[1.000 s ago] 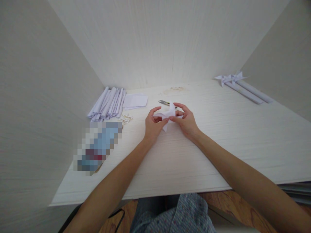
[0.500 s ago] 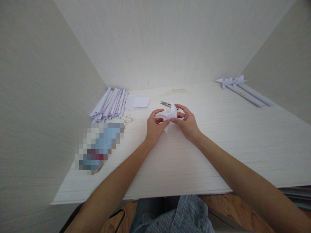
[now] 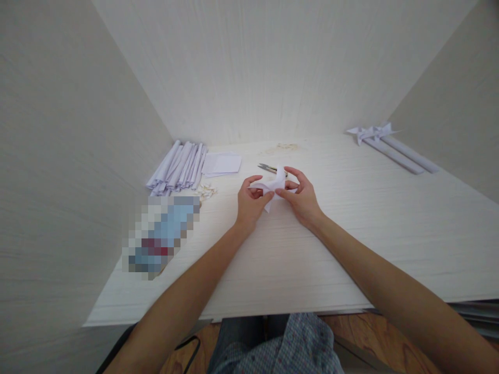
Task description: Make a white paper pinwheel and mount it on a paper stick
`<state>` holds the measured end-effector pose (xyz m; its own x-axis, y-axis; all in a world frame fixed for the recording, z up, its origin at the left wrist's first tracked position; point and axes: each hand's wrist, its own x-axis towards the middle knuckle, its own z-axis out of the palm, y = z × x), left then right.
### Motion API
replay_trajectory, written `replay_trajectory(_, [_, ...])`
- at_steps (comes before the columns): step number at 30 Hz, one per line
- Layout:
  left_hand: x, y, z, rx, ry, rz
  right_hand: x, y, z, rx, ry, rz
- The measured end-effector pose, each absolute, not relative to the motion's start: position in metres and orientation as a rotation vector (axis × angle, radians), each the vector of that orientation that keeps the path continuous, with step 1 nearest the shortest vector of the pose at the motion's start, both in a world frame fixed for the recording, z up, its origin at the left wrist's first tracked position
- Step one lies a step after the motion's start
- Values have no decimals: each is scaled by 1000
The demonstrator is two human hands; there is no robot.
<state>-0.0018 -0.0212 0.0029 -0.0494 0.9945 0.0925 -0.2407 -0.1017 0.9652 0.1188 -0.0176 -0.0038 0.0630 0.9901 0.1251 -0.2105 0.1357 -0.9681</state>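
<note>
A white paper pinwheel (image 3: 277, 181) is held between both hands above the middle of the table, its points curling up and outward. My left hand (image 3: 251, 203) pinches its left side, the thumb pressed near the centre. From the other side my right hand (image 3: 302, 198) grips it, thumb near the centre and forefinger raised by the upper point. Small thread snips (image 3: 267, 168) lie on the table just behind the pinwheel, their handle end partly hidden by paper and fingers.
Rolled paper tubes (image 3: 177, 165) are piled at the back left beside square paper sheets (image 3: 222, 163). Small sticks (image 3: 206, 191) lie near a blurred bluish object (image 3: 167, 228). Pinwheels on tubes (image 3: 393, 150) rest at the back right. Thin bits (image 3: 286, 146) lie by the back wall.
Both hands keep their hold on the pinwheel with hardly any movement. The thumbs look slightly further apart at its centre, and the whole view has shifted a little.
</note>
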Motion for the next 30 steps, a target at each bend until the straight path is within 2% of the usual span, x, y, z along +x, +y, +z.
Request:
replay_trajectory(22, [-3,-18,4,917,1009,1392,120,-19,-1,-984,-1090,1115])
replay_trajectory(30, [-18,-12,9,798,734,1185,129,-17,4,-1047,-876,939])
